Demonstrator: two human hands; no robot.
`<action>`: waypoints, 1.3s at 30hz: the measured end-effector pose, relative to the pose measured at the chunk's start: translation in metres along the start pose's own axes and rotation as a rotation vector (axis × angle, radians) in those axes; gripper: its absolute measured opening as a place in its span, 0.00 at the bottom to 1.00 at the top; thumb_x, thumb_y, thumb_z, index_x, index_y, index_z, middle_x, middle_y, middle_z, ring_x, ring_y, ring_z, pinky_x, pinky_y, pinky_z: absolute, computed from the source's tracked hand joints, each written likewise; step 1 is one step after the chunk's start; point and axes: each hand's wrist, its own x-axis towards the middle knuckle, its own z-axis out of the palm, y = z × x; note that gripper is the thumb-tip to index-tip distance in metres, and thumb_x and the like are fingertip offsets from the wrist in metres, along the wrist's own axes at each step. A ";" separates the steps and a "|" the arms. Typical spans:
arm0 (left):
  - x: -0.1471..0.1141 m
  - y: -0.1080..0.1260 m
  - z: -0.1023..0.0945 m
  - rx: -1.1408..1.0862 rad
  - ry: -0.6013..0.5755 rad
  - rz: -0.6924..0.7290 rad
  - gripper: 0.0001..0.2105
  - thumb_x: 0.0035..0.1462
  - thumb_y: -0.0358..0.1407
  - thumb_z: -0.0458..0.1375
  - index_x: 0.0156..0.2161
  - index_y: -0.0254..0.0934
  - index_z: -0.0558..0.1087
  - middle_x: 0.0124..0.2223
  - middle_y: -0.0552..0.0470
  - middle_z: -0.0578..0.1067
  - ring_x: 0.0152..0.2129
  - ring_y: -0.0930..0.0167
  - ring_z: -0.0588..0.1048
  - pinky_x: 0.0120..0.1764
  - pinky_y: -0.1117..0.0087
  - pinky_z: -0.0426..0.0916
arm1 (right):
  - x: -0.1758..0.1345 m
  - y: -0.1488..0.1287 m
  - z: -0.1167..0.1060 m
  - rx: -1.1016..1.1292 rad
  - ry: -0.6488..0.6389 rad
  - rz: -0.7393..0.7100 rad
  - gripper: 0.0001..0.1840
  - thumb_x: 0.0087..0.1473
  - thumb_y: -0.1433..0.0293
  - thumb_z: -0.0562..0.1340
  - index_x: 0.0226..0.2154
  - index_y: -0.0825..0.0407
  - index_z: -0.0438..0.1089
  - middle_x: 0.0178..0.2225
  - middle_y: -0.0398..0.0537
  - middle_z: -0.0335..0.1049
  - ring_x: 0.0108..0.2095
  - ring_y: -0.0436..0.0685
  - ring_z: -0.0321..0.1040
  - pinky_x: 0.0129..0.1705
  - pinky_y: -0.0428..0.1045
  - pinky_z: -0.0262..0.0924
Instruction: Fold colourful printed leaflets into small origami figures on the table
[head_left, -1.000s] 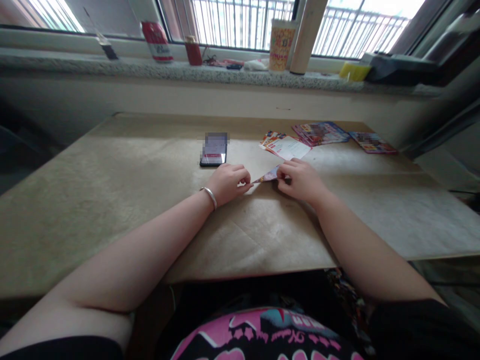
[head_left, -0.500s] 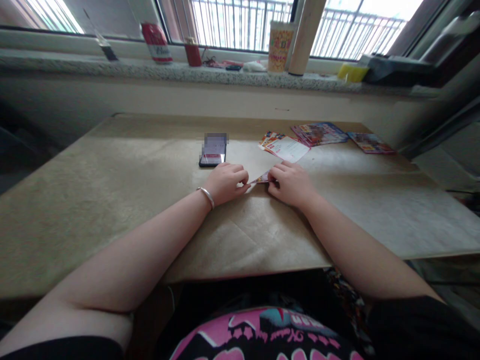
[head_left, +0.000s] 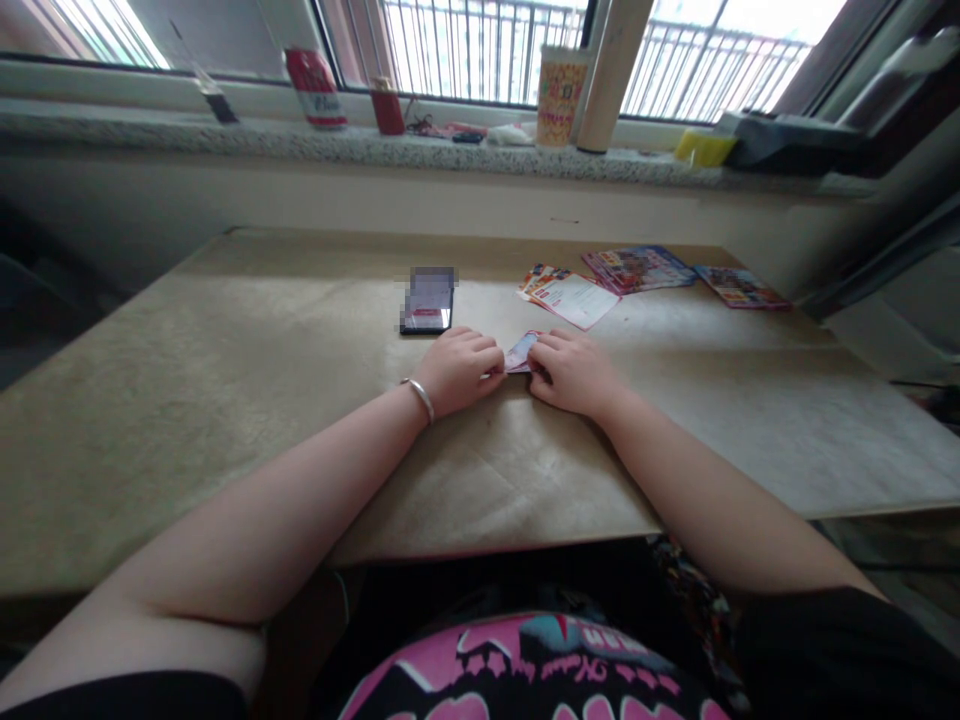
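Between my hands, low on the table (head_left: 247, 380), is a small piece of folded printed paper (head_left: 523, 350) with pink and pale blue on it. My left hand (head_left: 461, 372), a silver bangle at its wrist, pinches the paper's left end. Closed on the right end is my right hand (head_left: 574, 372), its fingers bent and covering part of the paper. Just beyond the left hand lies a phone (head_left: 429, 300), its screen lit and partly blurred. White and orange printed sheets (head_left: 577, 297) lie fanned out past the right hand.
Colourful printed sheets (head_left: 637, 268) lie at the back right, with another small stack (head_left: 741, 286) beside them. On the windowsill (head_left: 262, 138) stand a red and white can (head_left: 315, 90), a red bottle (head_left: 387, 108), a patterned cup (head_left: 561, 98) and a yellow object (head_left: 705, 148).
The paper has turned from a thin, pointed edge to show more of its pale face. My left hand has shifted slightly right, and the hands are closer together.
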 end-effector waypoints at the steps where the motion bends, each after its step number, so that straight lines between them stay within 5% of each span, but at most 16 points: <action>1: 0.000 -0.001 0.000 -0.002 0.003 -0.003 0.08 0.59 0.36 0.56 0.29 0.37 0.72 0.31 0.51 0.76 0.30 0.68 0.72 0.38 0.66 0.62 | -0.001 0.003 0.000 0.004 0.006 0.005 0.05 0.51 0.70 0.57 0.32 0.51 0.69 0.36 0.53 0.73 0.39 0.61 0.63 0.39 0.53 0.53; 18: -0.003 -0.005 -0.003 -0.014 -0.030 -0.016 0.08 0.58 0.36 0.55 0.28 0.37 0.71 0.30 0.50 0.74 0.29 0.68 0.71 0.34 0.66 0.61 | -0.010 0.028 -0.004 0.153 -0.008 0.033 0.03 0.49 0.73 0.58 0.28 0.50 0.66 0.32 0.49 0.71 0.35 0.57 0.64 0.36 0.50 0.54; 28: -0.003 -0.006 0.000 0.000 -0.034 0.058 0.05 0.53 0.33 0.56 0.27 0.37 0.70 0.28 0.51 0.74 0.28 0.68 0.70 0.40 0.65 0.63 | -0.012 0.037 -0.004 0.192 -0.087 0.088 0.03 0.47 0.74 0.58 0.28 0.50 0.65 0.34 0.49 0.71 0.35 0.58 0.66 0.36 0.49 0.55; 35: -0.004 -0.008 -0.002 -0.222 -0.100 0.014 0.08 0.57 0.38 0.56 0.29 0.36 0.72 0.29 0.51 0.74 0.30 0.69 0.71 0.38 0.66 0.64 | -0.012 0.042 0.002 0.202 -0.096 0.090 0.04 0.48 0.75 0.58 0.28 0.50 0.66 0.35 0.51 0.72 0.38 0.58 0.67 0.39 0.50 0.58; 39: -0.005 -0.011 -0.001 -0.432 -0.063 -0.062 0.13 0.64 0.40 0.51 0.38 0.36 0.75 0.39 0.47 0.77 0.38 0.68 0.74 0.44 0.66 0.68 | -0.012 0.045 0.005 0.205 -0.096 0.092 0.04 0.48 0.75 0.58 0.28 0.50 0.67 0.35 0.51 0.72 0.38 0.59 0.67 0.40 0.50 0.59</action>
